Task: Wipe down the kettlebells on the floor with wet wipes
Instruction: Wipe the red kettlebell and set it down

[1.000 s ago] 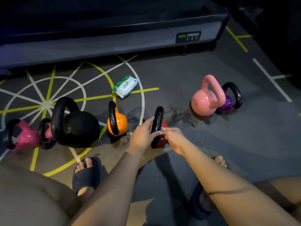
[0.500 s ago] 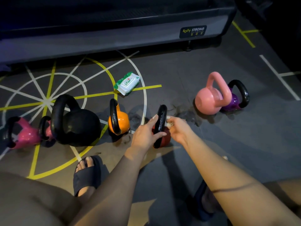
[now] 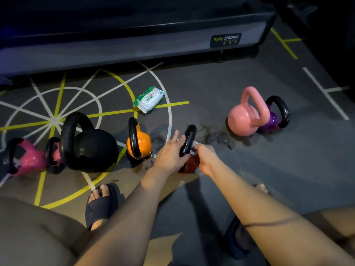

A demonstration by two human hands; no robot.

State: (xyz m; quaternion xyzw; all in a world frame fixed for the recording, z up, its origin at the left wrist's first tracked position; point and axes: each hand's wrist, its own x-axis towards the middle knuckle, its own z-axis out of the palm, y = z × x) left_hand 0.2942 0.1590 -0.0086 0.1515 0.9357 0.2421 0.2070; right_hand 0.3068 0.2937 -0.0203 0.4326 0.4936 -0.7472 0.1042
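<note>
Fingers [image 3: 177, 140] of the left hand [image 3: 169, 156] clasp the black handle of the red kettlebell [image 3: 193, 164], which stands on the floor [image 3: 269, 169] between both hands. The right hand [image 3: 206, 160] clutches a white wipe [image 3: 194, 144] against that handle. An orange kettlebell [image 3: 142, 144] stands just left of the fingers.

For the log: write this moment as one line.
left hand: grips red kettlebell handle | right hand: holds wet wipe against it | wipes pack: floor

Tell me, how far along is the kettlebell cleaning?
The pink kettlebell and purple kettlebell, set apart, may be done. The left hand grips the red kettlebell; the right hand presses a wet wipe on it. The orange kettlebell, black kettlebell and magenta kettlebells seem left.
</note>
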